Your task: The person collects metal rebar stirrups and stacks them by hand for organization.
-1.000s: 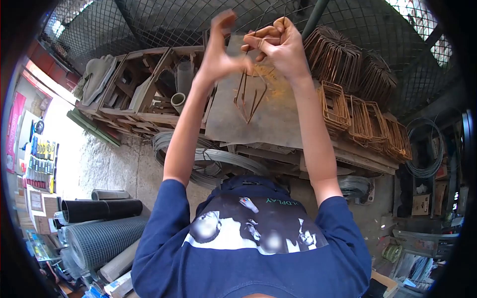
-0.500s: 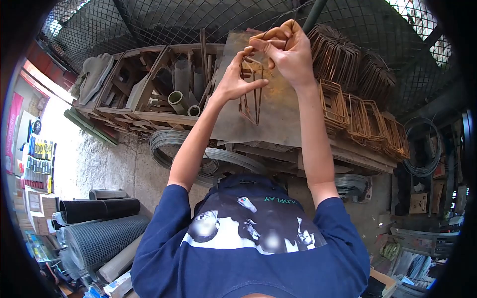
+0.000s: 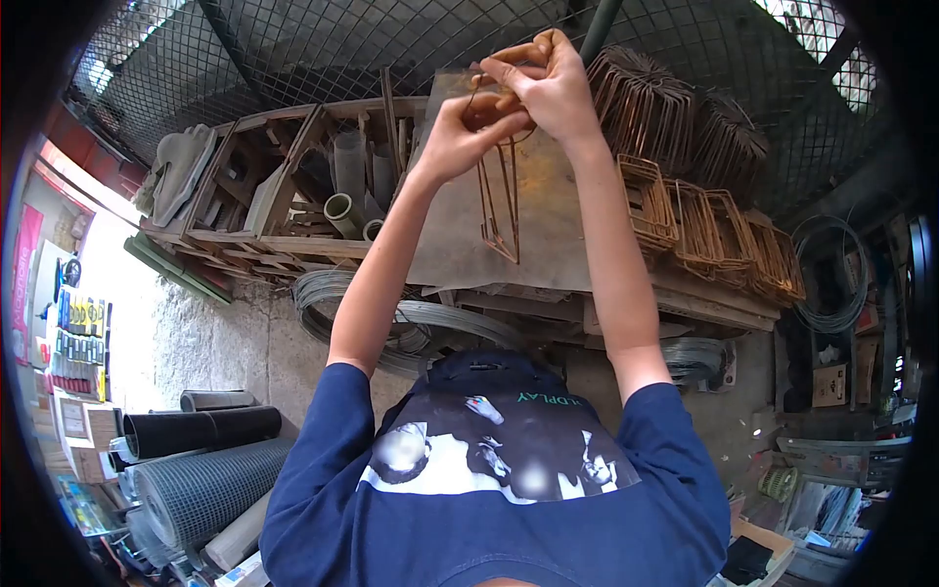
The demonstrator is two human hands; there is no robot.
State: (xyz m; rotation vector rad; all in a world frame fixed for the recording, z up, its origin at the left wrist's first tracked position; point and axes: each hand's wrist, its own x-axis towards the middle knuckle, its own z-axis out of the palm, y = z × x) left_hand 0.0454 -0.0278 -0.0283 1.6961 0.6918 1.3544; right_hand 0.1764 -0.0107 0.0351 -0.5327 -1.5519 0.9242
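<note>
— What is behind the table?
— Wire mesh [image 3: 323, 54]. On the left, wooden crates [image 3: 256, 223] hold pale tubes [image 3: 342, 213]; on the right, rusty frames [image 3: 729, 240] stand near the table edge [image 3: 719, 311].
— And the hands?
— The right hand [image 3: 553, 93] pinches the wire frame [image 3: 514, 210], which hangs over the bare sheet [image 3: 445, 240], between crates and frames. The left hand [image 3: 462, 139] curls at its top; whether it grips, I cannot tell.

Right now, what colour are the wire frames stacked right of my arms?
Rusty orange-brown wire frames, seen best in the head view.
</note>
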